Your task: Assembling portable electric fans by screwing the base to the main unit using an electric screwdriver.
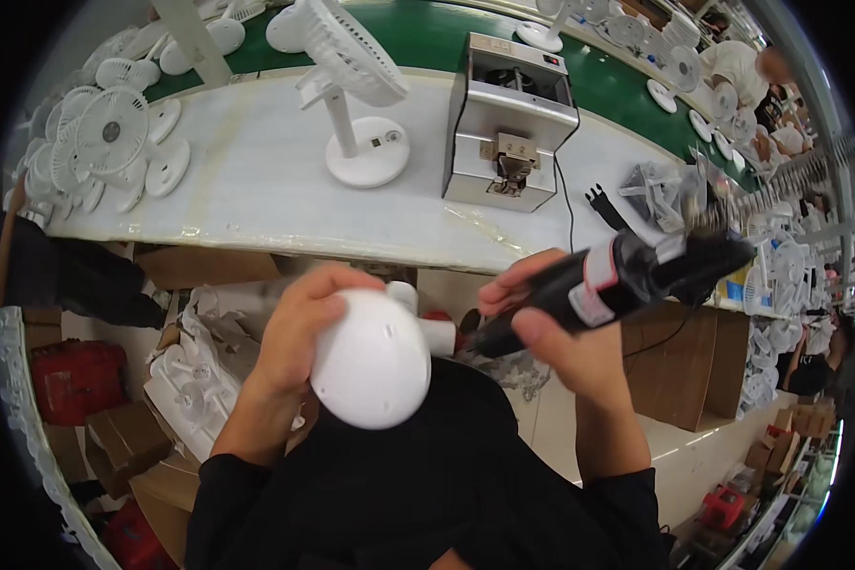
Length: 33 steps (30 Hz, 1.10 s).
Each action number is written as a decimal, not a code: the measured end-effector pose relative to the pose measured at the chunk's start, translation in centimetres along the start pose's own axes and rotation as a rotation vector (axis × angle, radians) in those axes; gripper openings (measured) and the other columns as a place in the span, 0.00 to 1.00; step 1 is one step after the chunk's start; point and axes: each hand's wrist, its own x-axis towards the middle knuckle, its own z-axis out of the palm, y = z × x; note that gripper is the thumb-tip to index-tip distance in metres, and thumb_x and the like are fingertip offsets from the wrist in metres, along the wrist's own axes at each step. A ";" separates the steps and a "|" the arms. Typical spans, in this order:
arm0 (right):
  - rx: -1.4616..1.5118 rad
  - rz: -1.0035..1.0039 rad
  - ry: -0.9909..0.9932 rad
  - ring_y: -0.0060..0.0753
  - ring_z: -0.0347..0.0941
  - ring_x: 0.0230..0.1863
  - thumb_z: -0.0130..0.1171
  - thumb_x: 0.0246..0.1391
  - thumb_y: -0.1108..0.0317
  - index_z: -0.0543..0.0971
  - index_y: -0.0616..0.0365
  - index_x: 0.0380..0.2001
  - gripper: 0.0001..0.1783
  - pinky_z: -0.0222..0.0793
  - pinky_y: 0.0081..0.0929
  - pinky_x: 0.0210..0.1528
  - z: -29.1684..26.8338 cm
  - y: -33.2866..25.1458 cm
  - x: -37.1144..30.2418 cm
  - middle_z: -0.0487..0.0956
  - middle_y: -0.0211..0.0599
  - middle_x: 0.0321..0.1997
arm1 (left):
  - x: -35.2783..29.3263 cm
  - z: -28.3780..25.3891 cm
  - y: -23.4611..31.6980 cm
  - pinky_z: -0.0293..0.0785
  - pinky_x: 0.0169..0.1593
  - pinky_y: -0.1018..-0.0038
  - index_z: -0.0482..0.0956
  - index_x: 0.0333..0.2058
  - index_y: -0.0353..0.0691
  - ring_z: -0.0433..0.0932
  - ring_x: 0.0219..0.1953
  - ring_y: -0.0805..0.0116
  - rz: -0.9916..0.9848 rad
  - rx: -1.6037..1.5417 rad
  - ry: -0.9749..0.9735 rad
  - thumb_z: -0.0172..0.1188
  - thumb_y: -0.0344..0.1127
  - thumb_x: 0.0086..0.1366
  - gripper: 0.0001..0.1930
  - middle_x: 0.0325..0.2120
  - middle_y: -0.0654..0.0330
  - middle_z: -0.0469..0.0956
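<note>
You are wearing a plain black top, its matte cloth spreading across the near middle. Its sleeves are matching the body in colour: the left sleeve is ending in a simple hem near the elbow, and the right sleeve is stopping likewise. Beyond them, your left forearm, right forearm, left hand and right hand are showing bare.
</note>
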 end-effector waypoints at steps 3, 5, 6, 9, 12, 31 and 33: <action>-0.070 -0.024 -0.012 0.29 0.75 0.34 0.65 0.40 0.75 0.74 0.63 0.44 0.24 0.72 0.22 0.41 0.7 -0.4 1.4 0.79 0.40 0.38 | -0.5 -0.3 1.0 0.72 0.43 0.76 0.64 0.59 0.38 0.75 0.37 0.67 -0.085 0.054 -0.213 0.51 0.35 0.63 0.25 0.41 0.51 0.76; -0.103 -0.110 -0.082 0.28 0.74 0.32 0.65 0.41 0.75 0.75 0.62 0.42 0.21 0.72 0.21 0.40 2.1 -0.1 2.2 0.79 0.39 0.36 | 0.1 -0.7 1.5 0.72 0.41 0.76 0.66 0.57 0.38 0.75 0.35 0.68 -0.173 0.244 -0.320 0.52 0.35 0.63 0.23 0.40 0.53 0.77; -0.133 -0.136 -0.115 0.27 0.74 0.31 0.66 0.41 0.75 0.75 0.62 0.41 0.20 0.71 0.21 0.39 2.9 0.2 2.5 0.79 0.38 0.35 | 0.2 -0.6 1.5 0.72 0.40 0.76 0.67 0.56 0.38 0.75 0.35 0.69 -0.220 0.392 -0.458 0.52 0.35 0.63 0.22 0.39 0.53 0.77; -0.275 -0.187 -0.130 0.27 0.72 0.29 0.67 0.42 0.73 0.76 0.61 0.37 0.16 0.70 0.21 0.37 5.4 1.6 3.3 0.78 0.35 0.32 | 0.8 -0.6 1.5 0.71 0.36 0.75 0.69 0.54 0.37 0.75 0.32 0.69 -0.066 0.517 -0.441 0.53 0.37 0.63 0.21 0.38 0.55 0.78; -0.611 -0.367 -0.167 0.36 0.75 0.31 0.67 0.45 0.56 0.76 0.62 0.42 0.25 0.70 0.24 0.35 6.9 2.3 4.2 0.79 0.43 0.43 | 1.0 -1.0 1.7 0.70 0.34 0.74 0.70 0.53 0.37 0.75 0.30 0.69 0.128 0.625 -0.422 0.55 0.38 0.63 0.20 0.38 0.56 0.79; -0.725 -0.328 -0.241 0.46 0.68 0.58 0.56 0.55 0.62 0.62 0.69 0.60 0.34 0.65 0.35 0.58 6.5 5.7 17.8 0.67 0.56 0.59 | -5.0 -7.7 6.1 0.69 0.33 0.74 0.76 0.39 0.35 0.73 0.26 0.68 -0.191 0.848 -0.121 0.59 0.35 0.60 0.11 0.29 0.57 0.78; -0.746 -0.401 -0.052 0.50 0.70 0.53 0.56 0.54 0.62 0.64 0.70 0.57 0.31 0.66 0.36 0.54 8.9 7.0 19.6 0.69 0.60 0.56 | -5.3 -7.8 6.1 0.68 0.37 0.74 0.75 0.41 0.35 0.73 0.30 0.67 -0.150 0.847 -0.121 0.58 0.33 0.60 0.12 0.32 0.57 0.78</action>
